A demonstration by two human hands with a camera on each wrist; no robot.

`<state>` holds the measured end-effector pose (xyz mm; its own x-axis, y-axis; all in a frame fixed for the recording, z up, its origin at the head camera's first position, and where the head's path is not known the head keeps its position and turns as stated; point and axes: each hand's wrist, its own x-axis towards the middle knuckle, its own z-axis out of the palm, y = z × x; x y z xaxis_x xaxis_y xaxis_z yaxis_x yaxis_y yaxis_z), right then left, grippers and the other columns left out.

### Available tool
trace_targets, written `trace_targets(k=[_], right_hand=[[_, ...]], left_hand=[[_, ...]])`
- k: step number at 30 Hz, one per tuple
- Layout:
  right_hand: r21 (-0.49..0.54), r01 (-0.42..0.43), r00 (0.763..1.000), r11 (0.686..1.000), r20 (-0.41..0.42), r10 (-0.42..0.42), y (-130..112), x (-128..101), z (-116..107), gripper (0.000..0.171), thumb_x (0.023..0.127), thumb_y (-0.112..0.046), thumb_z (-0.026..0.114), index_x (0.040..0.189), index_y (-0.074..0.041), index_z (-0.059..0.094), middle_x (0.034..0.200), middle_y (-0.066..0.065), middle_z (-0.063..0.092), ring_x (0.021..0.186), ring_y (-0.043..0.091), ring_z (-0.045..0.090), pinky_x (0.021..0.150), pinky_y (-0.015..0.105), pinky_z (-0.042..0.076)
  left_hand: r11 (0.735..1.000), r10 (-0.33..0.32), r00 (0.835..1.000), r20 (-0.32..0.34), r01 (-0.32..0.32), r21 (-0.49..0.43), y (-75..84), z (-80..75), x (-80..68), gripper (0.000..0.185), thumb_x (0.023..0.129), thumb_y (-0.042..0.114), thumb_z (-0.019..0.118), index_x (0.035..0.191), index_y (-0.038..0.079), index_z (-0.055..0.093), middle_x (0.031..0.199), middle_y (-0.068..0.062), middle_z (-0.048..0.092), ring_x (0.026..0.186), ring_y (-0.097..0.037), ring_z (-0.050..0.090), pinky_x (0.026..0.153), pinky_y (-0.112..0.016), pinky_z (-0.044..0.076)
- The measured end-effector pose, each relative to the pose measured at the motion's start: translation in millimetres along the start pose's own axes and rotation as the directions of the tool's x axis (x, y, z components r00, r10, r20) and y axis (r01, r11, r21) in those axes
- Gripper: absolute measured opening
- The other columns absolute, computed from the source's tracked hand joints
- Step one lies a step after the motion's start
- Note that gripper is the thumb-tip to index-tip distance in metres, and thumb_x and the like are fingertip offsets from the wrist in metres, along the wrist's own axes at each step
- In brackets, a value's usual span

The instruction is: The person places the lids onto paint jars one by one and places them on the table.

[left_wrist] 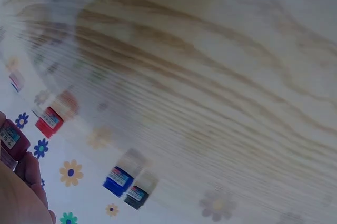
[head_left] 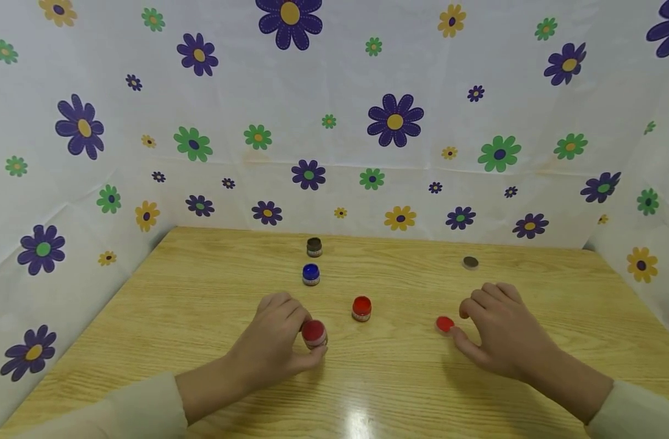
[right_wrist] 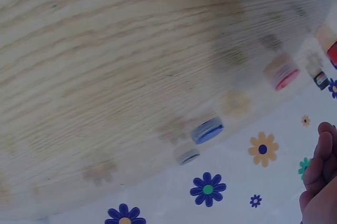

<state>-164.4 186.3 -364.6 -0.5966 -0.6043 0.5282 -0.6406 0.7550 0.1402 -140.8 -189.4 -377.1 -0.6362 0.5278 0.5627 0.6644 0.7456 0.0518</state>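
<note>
My left hand (head_left: pixel 274 341) grips a small dark red paint jar (head_left: pixel 314 333) between thumb and fingers; its top looks dull, as if under a clear lid. Right of it stands a bright red paint jar (head_left: pixel 361 308), open at the top. A red-stained lid (head_left: pixel 444 324) lies on the table by the thumb of my right hand (head_left: pixel 499 335). That hand's fingers are loosely bent and hold nothing. The right wrist view also shows a blue lid (right_wrist: pixel 207 130), which my right hand hides in the head view.
Farther back on the wooden table (head_left: pixel 230 262) stand a blue paint jar (head_left: pixel 311 274) and a black paint jar (head_left: pixel 314 247). A dark lid (head_left: pixel 470 263) lies at the back right. Flower-patterned white cloth (head_left: pixel 334 146) walls the table's back and sides.
</note>
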Motion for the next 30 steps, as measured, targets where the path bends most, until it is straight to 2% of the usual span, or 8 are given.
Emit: trace_targets(k=[5,12,21,30], right_hand=[[-0.011,-0.063,0.996,0.998,0.063,0.064,7,-6,1,0.018,0.078,-0.032,0.069,0.078,-0.016,0.063,0.077,-0.005,0.058,0.077,0.017,0.048,0.081,0.043,0.038],[-0.033,-0.14,0.977,0.99,0.159,0.143,10,-7,2,0.022,0.082,-0.035,0.07,0.083,-0.014,0.066,0.081,-0.002,0.063,0.081,0.02,0.052,0.084,0.045,0.04],[-0.023,-0.162,0.962,0.987,0.22,0.163,10,-6,10,0.023,0.085,-0.035,0.066,0.086,-0.012,0.068,0.087,0.002,0.066,0.088,0.023,0.057,0.087,0.047,0.04],[-0.032,-0.16,0.949,0.987,0.269,0.163,5,1,17,0.029,0.088,-0.04,0.067,0.089,-0.012,0.069,0.089,0.001,0.066,0.088,0.023,0.055,0.087,0.047,0.04]], left_hand=[[0.999,-0.047,0.999,0.011,0.047,0.025,-13.9,-2.0,-4.5,0.03,0.071,0.034,0.083,0.079,0.013,0.063,0.079,0.005,0.062,0.08,-0.012,0.045,0.081,-0.035,0.041],[0.989,-0.118,0.993,0.024,0.116,0.092,-32.1,-4.2,-11.3,0.032,0.072,0.034,0.082,0.078,0.01,0.063,0.078,0.001,0.063,0.079,-0.016,0.045,0.081,-0.038,0.041],[0.972,-0.202,0.978,0.046,0.194,0.133,-54.3,-5.3,-19.3,0.029,0.075,0.032,0.079,0.078,0.009,0.062,0.077,-0.001,0.061,0.08,-0.02,0.047,0.082,-0.042,0.041],[0.954,-0.232,0.973,0.004,0.226,0.198,-78.2,-7.7,-25.2,0.03,0.073,0.031,0.079,0.073,0.006,0.062,0.071,-0.005,0.062,0.074,-0.023,0.049,0.075,-0.042,0.041]])
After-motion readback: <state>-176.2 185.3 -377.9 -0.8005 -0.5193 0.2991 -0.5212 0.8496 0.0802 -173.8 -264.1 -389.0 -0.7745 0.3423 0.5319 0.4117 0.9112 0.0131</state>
